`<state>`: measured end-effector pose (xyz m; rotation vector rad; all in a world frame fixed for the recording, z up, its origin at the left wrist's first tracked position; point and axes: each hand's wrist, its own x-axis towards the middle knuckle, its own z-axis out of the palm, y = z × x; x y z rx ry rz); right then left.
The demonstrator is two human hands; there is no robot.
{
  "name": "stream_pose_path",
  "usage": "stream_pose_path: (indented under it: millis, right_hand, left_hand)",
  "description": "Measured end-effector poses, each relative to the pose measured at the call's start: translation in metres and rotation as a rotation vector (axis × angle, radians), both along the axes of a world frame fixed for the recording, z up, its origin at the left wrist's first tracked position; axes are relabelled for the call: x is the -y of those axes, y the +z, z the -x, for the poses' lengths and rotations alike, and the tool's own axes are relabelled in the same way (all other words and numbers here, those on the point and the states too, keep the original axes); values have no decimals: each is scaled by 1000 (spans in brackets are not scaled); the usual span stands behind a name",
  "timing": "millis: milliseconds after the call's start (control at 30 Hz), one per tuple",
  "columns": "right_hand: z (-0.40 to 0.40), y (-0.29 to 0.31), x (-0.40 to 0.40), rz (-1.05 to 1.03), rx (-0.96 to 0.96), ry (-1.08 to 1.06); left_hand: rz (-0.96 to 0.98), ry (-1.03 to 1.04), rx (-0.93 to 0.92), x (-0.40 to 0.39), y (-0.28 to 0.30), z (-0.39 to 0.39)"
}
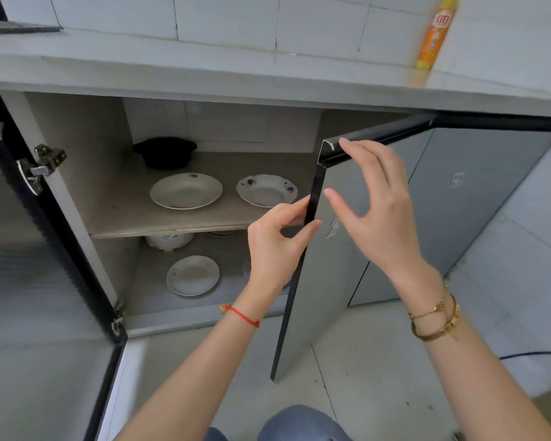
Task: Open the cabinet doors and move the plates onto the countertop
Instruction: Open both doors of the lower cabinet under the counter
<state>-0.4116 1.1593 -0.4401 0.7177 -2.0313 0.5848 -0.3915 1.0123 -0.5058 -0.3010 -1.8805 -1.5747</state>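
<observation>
The left cabinet door (54, 256) stands wide open. The grey right cabinet door (325, 281) is partly open, and my left hand (274, 246) pinches its black front edge. My right hand (379, 211) hovers over the door's face with spread, relaxed fingers, one fingertip at the top edge. On the upper shelf lie a plain white plate (185, 190) and a floral-rimmed plate (266, 190). A third plate (193, 275) lies on the cabinet floor. Something more there is hidden behind my left hand. The pale countertop (204, 74) runs above.
A black pot (164, 152) sits at the back of the upper shelf, and a white pot (169, 240) stands under the shelf. An orange bottle (436, 33) stands on the countertop at right. A dark cable (535, 354) crosses the floor at right.
</observation>
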Motion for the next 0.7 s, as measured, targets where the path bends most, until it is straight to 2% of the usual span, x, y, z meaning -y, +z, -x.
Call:
stream_pose_path:
  millis: [333,700]
  right_hand:
    - [-32,-14,-27,100,-47,-77]
    - [-56,-19,-75,39,-35,-188]
  left_hand:
    - [44,-4,-60,-37,-6,-25]
    - [-20,-105,-58,-76,-7,-46]
